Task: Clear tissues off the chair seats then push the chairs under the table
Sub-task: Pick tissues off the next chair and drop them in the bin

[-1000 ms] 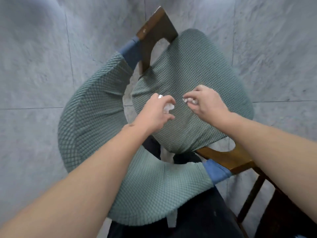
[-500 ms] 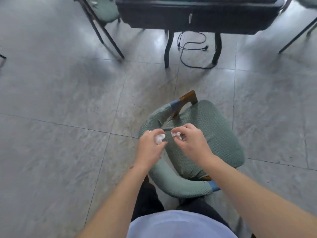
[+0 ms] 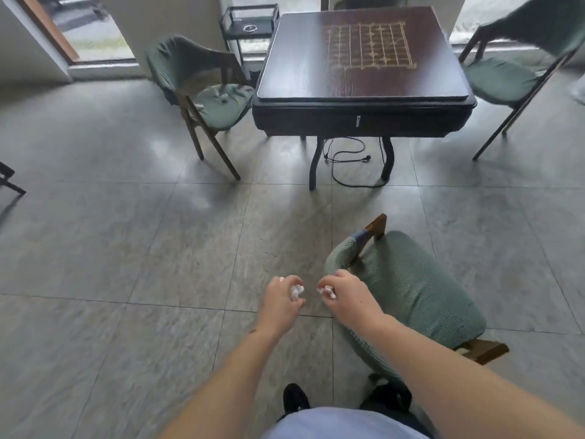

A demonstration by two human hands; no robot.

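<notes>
- From my head view I counted three green-cushioned chairs around one dark table: the near chair just to my right, the left chair beside the table's left edge, and the right chair at the table's right side.
- My left hand was curled around one crumpled white tissue, fingers closed on it.
- My right hand pinched a second tissue wad, fingers closed too; both hands hovered over the floor just left of the near chair, close together but not touching.
- On the left chair's seat lay a few small white tissue scraps; I could not count them surely.
- The near chair's seat showed no tissue on its visible part.
- The tabletop carried a gold grid, like a game board; I could read no writing or brand anywhere.
- One black cable lay looped on the floor between the table's legs.
- One small glass-sided stand stood behind the table's left corner.
- Compared with half a second earlier, my view had lifted, so the whole tabletop and both far chairs showed, and my hands had moved off the seat toward the floor side, each with its tissue as before.
</notes>
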